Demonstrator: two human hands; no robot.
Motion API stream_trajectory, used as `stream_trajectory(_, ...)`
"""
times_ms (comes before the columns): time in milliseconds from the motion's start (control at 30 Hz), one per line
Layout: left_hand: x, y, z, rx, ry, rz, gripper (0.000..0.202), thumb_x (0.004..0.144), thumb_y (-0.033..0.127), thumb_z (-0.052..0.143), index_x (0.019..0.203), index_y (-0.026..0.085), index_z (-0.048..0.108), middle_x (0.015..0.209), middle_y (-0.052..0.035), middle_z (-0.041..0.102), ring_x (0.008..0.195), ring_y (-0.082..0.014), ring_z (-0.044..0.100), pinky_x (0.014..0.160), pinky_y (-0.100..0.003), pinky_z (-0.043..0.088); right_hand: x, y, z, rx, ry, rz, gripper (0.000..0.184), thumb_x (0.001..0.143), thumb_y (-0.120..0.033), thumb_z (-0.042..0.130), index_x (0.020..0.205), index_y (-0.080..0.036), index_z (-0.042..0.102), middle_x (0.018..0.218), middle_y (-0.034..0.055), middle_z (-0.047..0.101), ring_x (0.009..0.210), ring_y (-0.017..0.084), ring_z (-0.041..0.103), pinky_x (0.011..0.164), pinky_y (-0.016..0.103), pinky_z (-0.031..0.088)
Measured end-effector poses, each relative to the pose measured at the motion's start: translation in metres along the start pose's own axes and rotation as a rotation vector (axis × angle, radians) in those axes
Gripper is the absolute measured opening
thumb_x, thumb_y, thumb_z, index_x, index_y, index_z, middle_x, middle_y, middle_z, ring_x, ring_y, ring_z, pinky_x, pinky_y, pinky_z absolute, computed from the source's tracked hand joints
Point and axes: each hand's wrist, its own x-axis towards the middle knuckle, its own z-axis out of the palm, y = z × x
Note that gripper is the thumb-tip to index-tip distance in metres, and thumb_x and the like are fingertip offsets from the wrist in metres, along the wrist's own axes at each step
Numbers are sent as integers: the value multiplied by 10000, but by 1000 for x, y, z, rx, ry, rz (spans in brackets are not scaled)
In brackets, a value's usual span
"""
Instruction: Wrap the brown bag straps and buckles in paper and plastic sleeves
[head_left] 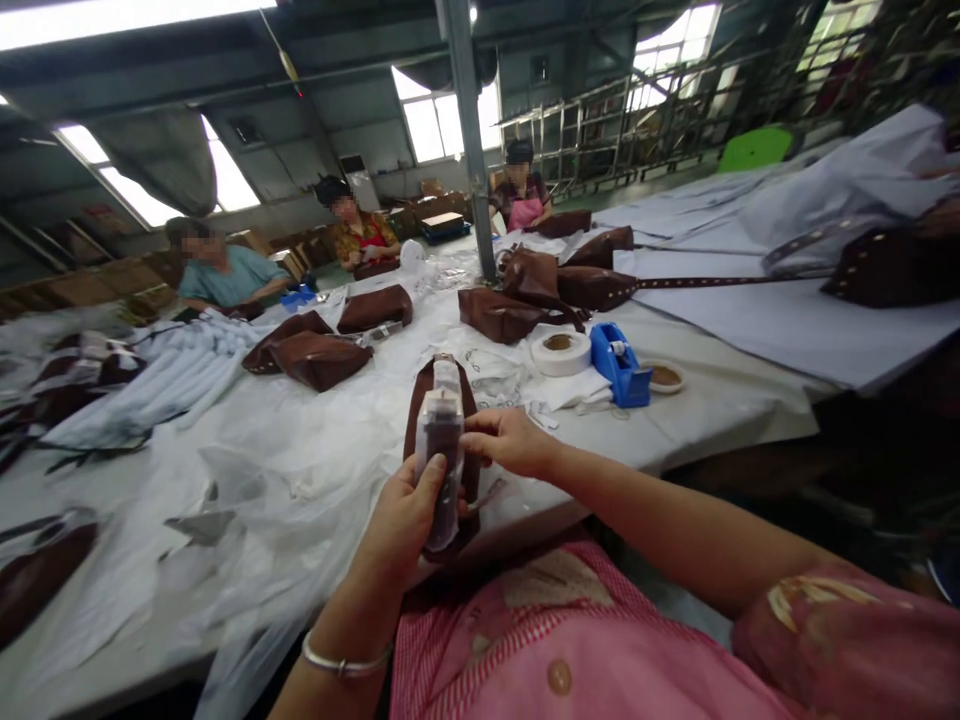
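Observation:
A brown leather bag [418, 400] stands on end at the table's front edge, right before me. Along its face lies a narrow bundle in clear plastic [444, 430], perhaps a folded strap, with pale padding at its top. My left hand [401, 515] is closed round the lower part of this bundle, thumb on the front. From the right, my right hand [514, 442] reaches in with bent fingers, its thumb and forefinger pinched at the bundle's right edge. Just what those fingertips grip is partly hidden.
A blue tape dispenser [619, 365] and a white tape roll [561, 352] sit to the right. Several brown bags [322, 355] lie across the white-covered table [712, 405]. Loose plastic sheeting [277, 500] spreads at left. A metal post [472, 140] rises behind; three people sit beyond.

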Motion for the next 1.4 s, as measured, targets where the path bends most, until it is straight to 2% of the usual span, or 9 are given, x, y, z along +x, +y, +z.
stream_trajectory(167,0,4,-19,-44,97,1,614,725,671,744,992,154,549,673,-24,660,500,-126,588,435,-192,463,2,48,-44,-643,177,66,262,938,-310,526,926,-160,741,944,73,709,905,195,640,811,285,457)
stream_trajectory(267,-2,5,-27,-97,88,-36,589,734,644,751,981,153,541,636,-1,627,470,-100,543,427,-174,427,-3,85,-35,-780,84,197,288,871,-394,626,815,-136,742,871,135,698,858,279,661,775,353,477)
stream_trajectory(367,-1,2,-29,-104,60,-74,599,722,656,756,962,154,533,611,7,607,448,-93,512,407,-169,399,-3,113,-13,-894,51,282,401,797,-439,718,999,-95,749,1018,208,680,923,358,663,789,413,501)
stream_trajectory(533,3,-6,-30,-95,47,-103,608,721,681,744,947,161,526,584,7,597,424,-99,489,376,-175,373,10,127,-1,-947,24,312,279,894,-235,585,1053,-62,736,1037,217,690,959,346,667,823,411,507)
stream_trajectory(667,1,-7,-36,-141,51,-103,600,706,667,762,942,163,538,582,14,589,422,-91,488,379,-162,358,12,122,-14,-916,53,306,243,872,-136,524,943,-80,750,986,201,709,932,318,675,800,377,491)
stream_trajectory(933,1,-3,-52,-259,81,-117,598,630,632,821,858,126,598,574,-12,591,419,-82,479,379,-163,359,-16,68,-54,-593,141,236,324,892,-373,512,750,-129,672,670,40,645,626,132,583,565,212,419)
stream_trajectory(1133,3,-3,-54,-328,47,-96,569,624,591,853,830,116,616,568,-11,585,426,-70,482,389,-149,366,-32,24,-34,-99,137,176,334,748,-457,643,686,-129,623,566,2,551,498,94,468,447,200,340)
stream_trajectory(1267,1,-7,-55,-340,55,-79,586,622,604,861,839,115,621,580,-13,593,439,-69,492,392,-142,377,-37,5,-17,-17,97,184,325,705,-449,669,656,-135,601,522,-10,518,453,82,440,415,194,317)
stream_trajectory(1400,1,-11,-57,-349,57,-75,589,648,595,851,887,103,634,607,-18,605,461,-66,508,409,-140,395,-42,-8,-9,18,-95,206,294,737,-423,659,691,-140,597,517,-7,554,406,78,434,380,189,309)
